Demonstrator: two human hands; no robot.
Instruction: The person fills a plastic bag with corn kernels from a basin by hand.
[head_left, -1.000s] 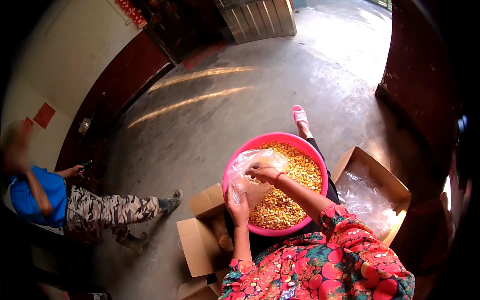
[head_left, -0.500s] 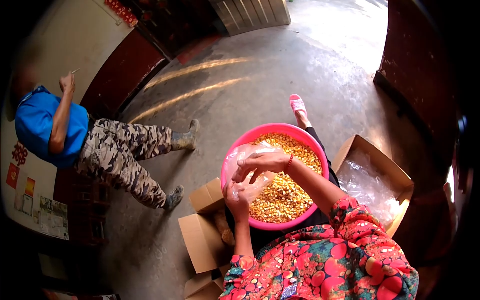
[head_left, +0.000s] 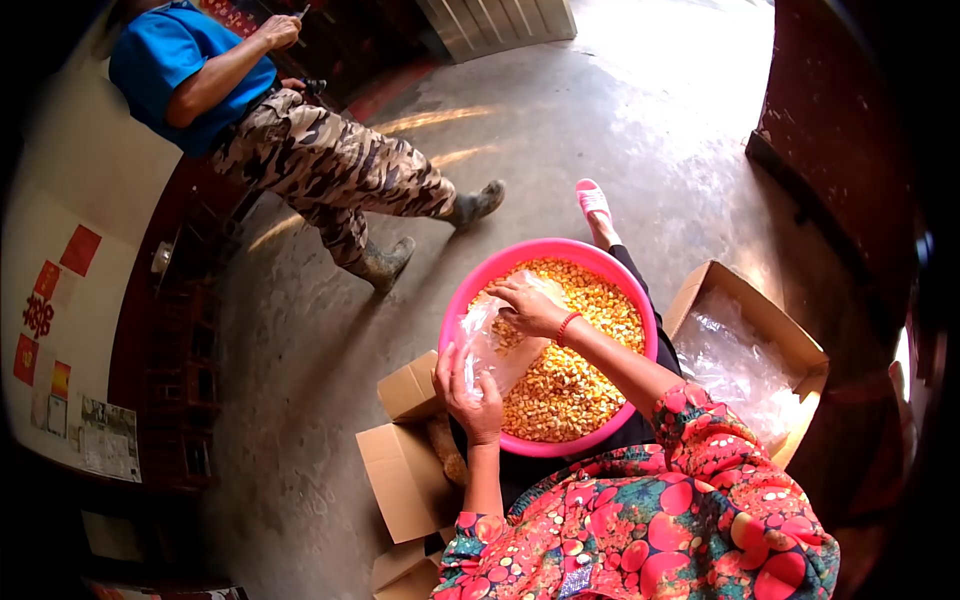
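A round pink basin (head_left: 648,330) full of yellow corn kernels (head_left: 575,395) rests on my lap. Over its left side, a clear plastic bag (head_left: 480,345) is held between my hands. My left hand (head_left: 468,400) grips the bag's near left side, fingers behind it and thumb in front. My right hand (head_left: 530,308), with a red bracelet at the wrist, pinches the bag's upper edge above the kernels. Some kernels show through or beside the thin plastic; whether any lie inside the bag I cannot tell.
To my right stands an open cardboard box (head_left: 815,385) holding clear plastic bags (head_left: 735,370). Open cardboard boxes (head_left: 405,475) sit at my left. A person in a blue shirt (head_left: 195,75) and camouflage trousers walks on the concrete floor (head_left: 300,440) ahead left.
My right hand has moved up and now pinches the bag's upper edge, opening it wider. The person in blue has walked forward, up and right in view.
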